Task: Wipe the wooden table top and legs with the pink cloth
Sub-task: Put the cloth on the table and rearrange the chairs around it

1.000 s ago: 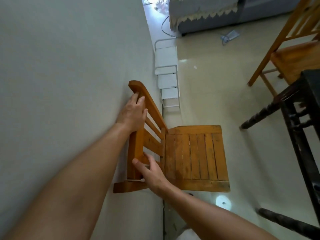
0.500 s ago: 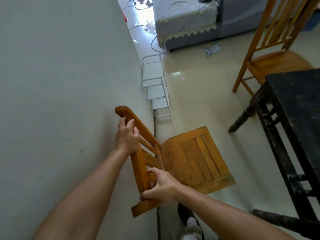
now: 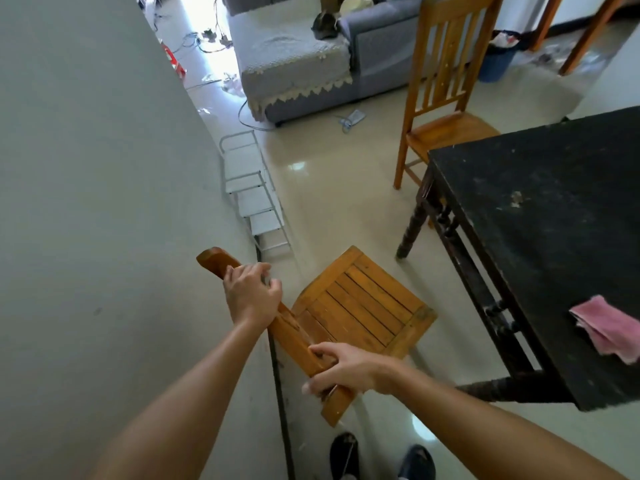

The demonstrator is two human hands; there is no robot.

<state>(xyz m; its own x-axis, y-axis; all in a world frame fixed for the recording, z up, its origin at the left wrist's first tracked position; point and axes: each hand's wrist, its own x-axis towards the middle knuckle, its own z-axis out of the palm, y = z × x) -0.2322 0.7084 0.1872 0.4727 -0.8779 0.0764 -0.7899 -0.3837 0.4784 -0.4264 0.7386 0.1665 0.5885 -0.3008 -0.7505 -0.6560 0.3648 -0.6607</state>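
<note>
1 chair (image 3: 363, 306) gripped by left hand (image 3: 251, 296) and right hand (image 3: 343, 367); 1 pink cloth (image 3: 609, 327) lies on table (image 3: 536, 220)

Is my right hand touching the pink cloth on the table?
Apart. Head view: the pink cloth lies on the table, while the right hand grips the chair.

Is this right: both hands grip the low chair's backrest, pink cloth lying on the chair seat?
Not quite. The left hand and right hand do grip the low chair's backrest, but the pink cloth lies on the dark table top, near its edge, not on the chair seat. The head view shows it.
</note>
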